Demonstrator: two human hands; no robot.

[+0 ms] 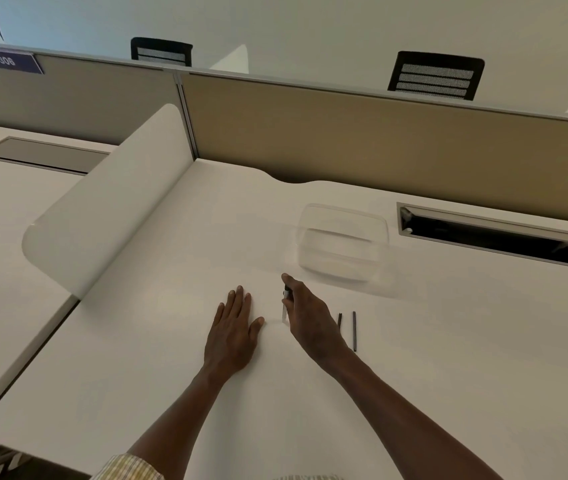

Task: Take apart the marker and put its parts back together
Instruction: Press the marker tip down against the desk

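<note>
sleeves (126, 467) show at the near edge, striped, with both forearms reaching out over the white desk (448, 358). left hand (234, 327) lies flat on the desk, fingers straight and together, holding nothing. right hand (306, 317) is just to its right, fingers curled round the marker (286, 299), which it holds close above the desk or on it; i cannot tell which. only a dark upper bit and a pale lower bit of the marker show past the fingers, so whether cap or barrel is in the grip is unclear. right of that hand, near it but apart, two thin dark rods (354, 330) lie on the desk side by side, one partly hidden by the wrist; they look like inner parts of the marker. so the marker seems already apart, and the step in hand is likely setting a piece down or taking one up for reassembly. next move calls for the left hand to come off the desk and steady the body while a rod is lined up with its opening, a fine fit. farther off stands a clear tray (343, 242), then a cable slot (497, 237) at far right, and the partition (379, 140) behind.
</note>
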